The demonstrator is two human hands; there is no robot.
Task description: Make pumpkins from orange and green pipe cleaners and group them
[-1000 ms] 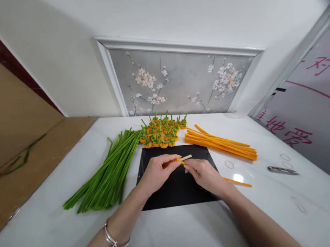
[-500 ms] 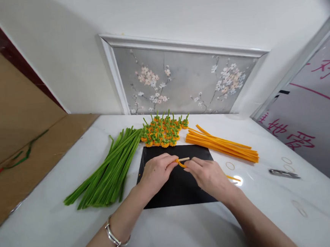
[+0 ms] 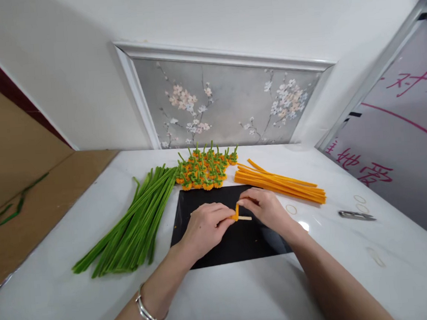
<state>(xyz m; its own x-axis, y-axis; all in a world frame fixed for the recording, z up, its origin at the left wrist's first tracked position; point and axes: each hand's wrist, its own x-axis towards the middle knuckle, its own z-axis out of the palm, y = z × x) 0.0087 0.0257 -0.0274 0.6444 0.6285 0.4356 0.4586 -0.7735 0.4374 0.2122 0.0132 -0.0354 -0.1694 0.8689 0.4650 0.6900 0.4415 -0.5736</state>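
Observation:
My left hand [image 3: 208,225] pinches a thin wooden stick [image 3: 245,218] together with an orange pipe cleaner [image 3: 237,211] that bends around it. The stick's pale end points right, out of the fingers. My right hand [image 3: 264,208] has thumb and fingers closed on the pipe cleaner, which rises from the stick to the fingertips. Both hands are over a black mat [image 3: 235,252]. Behind it stand several small orange flower heads [image 3: 207,173] with green pipe-cleaner stems.
On the left lies a bundle of green pipe cleaners [image 3: 134,230], with cardboard [image 3: 50,197] beyond. A bundle of orange pipe cleaners [image 3: 280,183] is at the back right. Thread snips [image 3: 356,215] and loose rubber bands [image 3: 291,209] lie on the white table [image 3: 340,268].
My right hand has shifted up and back, lifting the pipe cleaner from below the stick to above it. My left hand keeps its pinch. The whole view has shifted slightly.

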